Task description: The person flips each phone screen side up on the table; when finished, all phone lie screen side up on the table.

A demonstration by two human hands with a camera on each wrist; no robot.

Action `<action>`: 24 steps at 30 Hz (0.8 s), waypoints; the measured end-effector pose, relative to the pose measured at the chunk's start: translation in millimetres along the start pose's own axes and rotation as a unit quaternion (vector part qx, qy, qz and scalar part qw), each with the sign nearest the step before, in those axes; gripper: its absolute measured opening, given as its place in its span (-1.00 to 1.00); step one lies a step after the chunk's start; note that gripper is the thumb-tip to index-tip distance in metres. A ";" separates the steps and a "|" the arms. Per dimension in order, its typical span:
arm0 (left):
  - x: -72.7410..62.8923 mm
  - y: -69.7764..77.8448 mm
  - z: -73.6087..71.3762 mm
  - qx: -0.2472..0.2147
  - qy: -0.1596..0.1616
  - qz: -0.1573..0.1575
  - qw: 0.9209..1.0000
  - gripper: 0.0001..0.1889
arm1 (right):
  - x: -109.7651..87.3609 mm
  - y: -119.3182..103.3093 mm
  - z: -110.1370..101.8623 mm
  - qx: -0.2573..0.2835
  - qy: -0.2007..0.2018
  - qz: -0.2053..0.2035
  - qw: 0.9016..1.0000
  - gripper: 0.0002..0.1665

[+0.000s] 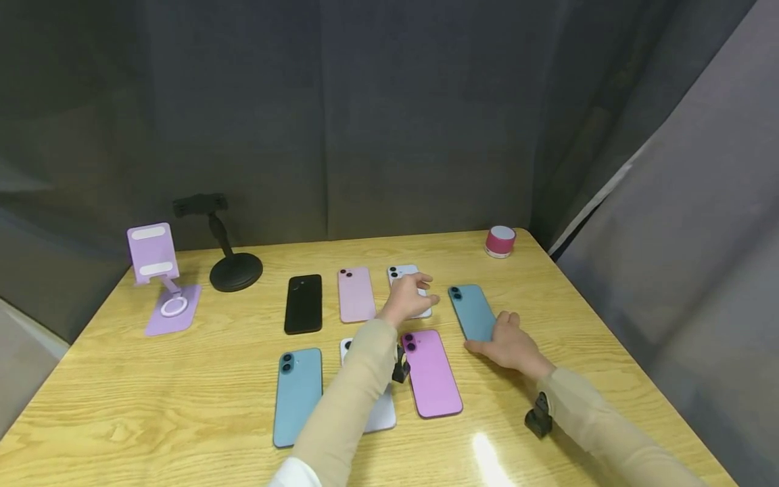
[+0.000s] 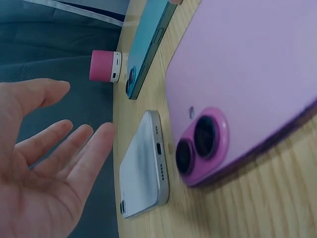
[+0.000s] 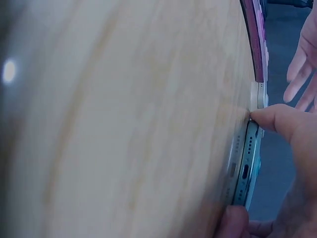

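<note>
At the right of the table, my right hand [image 1: 511,345] holds the lower end of a blue phone [image 1: 471,308] by its two long sides. Thumb and fingers bracket its charging-port edge in the right wrist view, close to the wood. My left hand [image 1: 409,297] hovers over a white phone [image 1: 404,270], covering part of it; the fingers are spread and loosely bent, with nothing in them. A magenta phone [image 1: 433,375] lies camera side up just in front of that hand. Under my left forearm, another white phone [image 1: 381,414] is partly hidden.
A black phone [image 1: 303,304], a pale pink phone [image 1: 356,295] and a second blue phone [image 1: 298,399] lie further left. Behind them stand a purple phone stand [image 1: 152,251] and a black stand [image 1: 236,272]. A pink and white cylinder [image 1: 500,242] sits at the back right.
</note>
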State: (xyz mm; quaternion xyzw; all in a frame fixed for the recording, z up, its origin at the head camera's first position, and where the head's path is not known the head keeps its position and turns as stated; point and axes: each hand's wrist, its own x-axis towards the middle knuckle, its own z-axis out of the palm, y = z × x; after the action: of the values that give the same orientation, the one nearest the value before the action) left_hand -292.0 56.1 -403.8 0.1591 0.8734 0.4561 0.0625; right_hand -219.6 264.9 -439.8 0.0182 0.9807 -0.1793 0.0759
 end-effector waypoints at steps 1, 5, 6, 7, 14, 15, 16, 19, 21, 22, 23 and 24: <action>0.6 0.5 1.5 -0.001 -0.001 0.000 1.000 -0.54 | -0.6 0.0 -0.1 0.001 0.000 0.000 1.000 0.31; 2.0 3.1 8.0 -0.001 -0.012 -0.013 1.000 -0.53 | -2.7 -0.5 -0.8 0.005 0.000 0.001 1.000 0.34; 2.4 3.3 10.0 0.001 -0.018 -0.016 1.000 -0.52 | -2.6 -0.5 -1.0 0.004 0.000 0.000 1.000 0.34; 3.0 3.7 12.0 0.001 -0.023 -0.019 1.000 -0.52 | -2.5 -0.5 -1.1 0.002 0.001 -0.001 1.000 0.34; 10.6 3.6 26.1 0.039 -0.056 -0.006 0.998 -0.50 | -1.8 -0.8 -1.5 -0.008 0.008 -0.005 1.000 0.26; 11.4 2.9 28.0 0.048 -0.062 -0.004 0.997 -0.50 | -2.1 -1.3 -1.3 -0.011 0.007 -0.006 1.000 0.25; 12.1 2.1 29.8 0.054 -0.071 -0.003 0.996 -0.50 | -2.2 -1.5 -0.7 -0.010 0.007 -0.005 1.000 0.25; 13.3 1.4 34.1 0.074 -0.096 0.002 0.993 -0.51 | -3.4 -2.5 1.0 -0.005 0.005 0.007 1.000 0.25; 13.8 2.8 36.2 0.082 -0.106 0.003 0.991 -0.52 | -3.7 -2.1 1.9 -0.002 0.004 0.018 1.000 0.26; 14.1 3.5 36.8 0.086 -0.108 0.003 0.990 -0.52 | -3.8 -1.8 2.2 -0.001 0.003 0.021 1.000 0.28; 13.9 4.3 37.2 0.087 -0.108 0.002 0.990 -0.52 | -4.0 -1.6 2.4 -0.001 0.003 0.023 1.000 0.29; 14.1 5.2 37.6 0.088 -0.106 0.002 0.990 -0.53 | -4.3 -1.5 2.3 -0.001 0.003 0.022 1.000 0.29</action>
State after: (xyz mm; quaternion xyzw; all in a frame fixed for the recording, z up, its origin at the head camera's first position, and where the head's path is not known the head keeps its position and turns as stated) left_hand -294.5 92.7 -420.7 0.2128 0.8984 0.3579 0.1396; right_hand -215.2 262.6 -440.8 0.0403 0.9805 -0.1763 0.0768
